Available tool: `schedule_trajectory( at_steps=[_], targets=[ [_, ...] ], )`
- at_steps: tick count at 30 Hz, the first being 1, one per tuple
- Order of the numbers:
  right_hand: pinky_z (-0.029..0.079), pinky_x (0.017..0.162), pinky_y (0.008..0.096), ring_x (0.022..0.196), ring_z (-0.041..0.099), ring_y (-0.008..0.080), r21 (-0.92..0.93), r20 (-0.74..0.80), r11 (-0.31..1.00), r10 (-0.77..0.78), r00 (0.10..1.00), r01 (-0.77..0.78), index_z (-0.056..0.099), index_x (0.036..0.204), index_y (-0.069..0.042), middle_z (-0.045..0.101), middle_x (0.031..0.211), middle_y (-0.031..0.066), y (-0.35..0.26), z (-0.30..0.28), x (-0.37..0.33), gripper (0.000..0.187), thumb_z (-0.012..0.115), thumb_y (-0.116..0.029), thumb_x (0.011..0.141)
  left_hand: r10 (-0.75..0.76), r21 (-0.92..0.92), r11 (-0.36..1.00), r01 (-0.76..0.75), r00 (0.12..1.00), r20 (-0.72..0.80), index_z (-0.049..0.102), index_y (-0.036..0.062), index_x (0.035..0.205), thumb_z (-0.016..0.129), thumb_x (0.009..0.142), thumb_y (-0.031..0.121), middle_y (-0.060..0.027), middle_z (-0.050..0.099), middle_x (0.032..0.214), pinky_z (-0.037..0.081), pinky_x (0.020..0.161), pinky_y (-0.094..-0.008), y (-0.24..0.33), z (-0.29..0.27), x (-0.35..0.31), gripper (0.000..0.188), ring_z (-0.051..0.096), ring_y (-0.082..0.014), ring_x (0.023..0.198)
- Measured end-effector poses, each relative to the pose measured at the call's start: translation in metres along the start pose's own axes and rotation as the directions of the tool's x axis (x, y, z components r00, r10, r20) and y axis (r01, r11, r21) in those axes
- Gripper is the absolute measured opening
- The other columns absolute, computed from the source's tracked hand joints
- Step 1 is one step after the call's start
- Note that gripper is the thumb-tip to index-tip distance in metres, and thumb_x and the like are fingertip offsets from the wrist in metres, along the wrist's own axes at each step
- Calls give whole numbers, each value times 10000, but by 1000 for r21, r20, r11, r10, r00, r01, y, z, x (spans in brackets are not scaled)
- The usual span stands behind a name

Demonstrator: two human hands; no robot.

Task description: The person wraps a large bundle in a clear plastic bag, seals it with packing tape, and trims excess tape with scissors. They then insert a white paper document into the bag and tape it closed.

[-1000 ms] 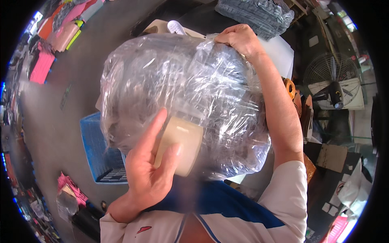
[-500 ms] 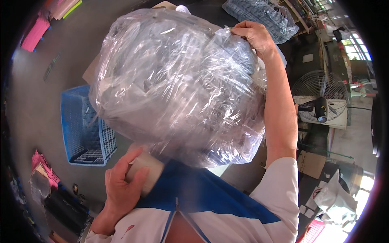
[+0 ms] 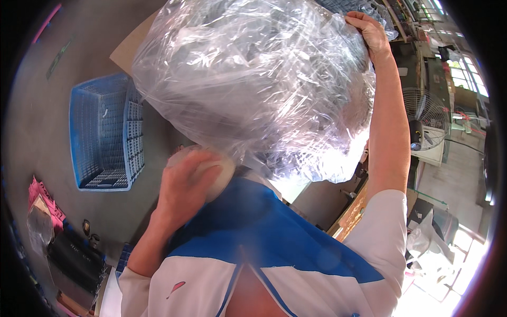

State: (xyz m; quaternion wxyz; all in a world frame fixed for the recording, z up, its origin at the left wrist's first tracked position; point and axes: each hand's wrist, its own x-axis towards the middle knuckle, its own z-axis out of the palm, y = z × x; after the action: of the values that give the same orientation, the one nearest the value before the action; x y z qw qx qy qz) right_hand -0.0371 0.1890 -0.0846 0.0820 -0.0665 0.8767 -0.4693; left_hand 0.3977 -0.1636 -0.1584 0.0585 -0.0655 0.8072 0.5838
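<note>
A large clear plastic bag (image 3: pixel 253 79), crinkled and bulging, fills the upper middle of the view; what it holds is blurred by glare. At the bag's far right edge, my right hand (image 3: pixel 374 38) pinches the film, with the arm stretched out. My left hand (image 3: pixel 185 182) is wrapped round a thick beige roll (image 3: pixel 226 174), which looks like packing tape, close to the bag's near left side. Motion smears the left hand and roll somewhat. Whether the roll touches the bag, I cannot tell.
An upright blue plastic crate (image 3: pixel 79 140) stands on the floor to the left. A cardboard flap (image 3: pixel 131 45) sticks out behind the bag. At right is a caged fan (image 3: pixel 424 119), and another plastic-wrapped bundle (image 3: pixel 388 18) lies at the far right. Pink material (image 3: pixel 46 203) lies at lower left.
The bag now sits higher and further right in view. My right hand has gone farther out to the right with its edge. My left hand has brought the roll up and rightward.
</note>
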Motion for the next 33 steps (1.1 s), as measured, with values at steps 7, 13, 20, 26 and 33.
schedule_trajectory(
  at_steps=[7,13,20,26,33],
  targets=[
    [524,756,289,787,656,120,-96,-72,995,-27,997,20,718,1073,15,720,837,87,-1,8,-5,181,654,-127,980,-98,-94,990,104,993,61,727,-6,1036,664,975,65,-59,744,926,526,750,-268,-34,20,10,113,652,-96,827],
    [508,758,265,782,610,100,26,-544,974,-176,820,226,767,1073,-33,696,878,15,-47,13,-90,284,725,-291,963,-92,-477,850,223,955,282,736,-1,1065,680,989,213,-86,773,977,549,797,-303,-37,12,17,234,698,-143,826],
    [385,595,310,582,454,121,-268,-925,957,-223,307,-114,560,655,-62,504,607,7,68,-19,-320,439,609,-325,1004,-37,-381,914,141,962,269,735,-19,1145,669,1003,199,-83,778,1031,533,864,-284,-39,12,27,269,687,-122,959],
    [519,1013,485,1188,656,355,635,-668,772,564,486,-24,577,1381,40,669,1306,195,316,101,-427,633,637,-412,943,-96,-248,953,174,950,296,744,-24,1088,656,1012,158,-39,751,953,522,789,-252,-38,9,32,216,651,-86,868],
    [528,1005,472,1230,637,362,-739,-553,339,187,812,-582,595,1402,-49,658,1356,154,451,132,-458,566,604,-419,974,-115,-334,915,226,941,319,740,-27,1129,622,1036,139,-46,754,1009,524,829,-256,-34,2,27,225,657,-90,900]
  ],
)
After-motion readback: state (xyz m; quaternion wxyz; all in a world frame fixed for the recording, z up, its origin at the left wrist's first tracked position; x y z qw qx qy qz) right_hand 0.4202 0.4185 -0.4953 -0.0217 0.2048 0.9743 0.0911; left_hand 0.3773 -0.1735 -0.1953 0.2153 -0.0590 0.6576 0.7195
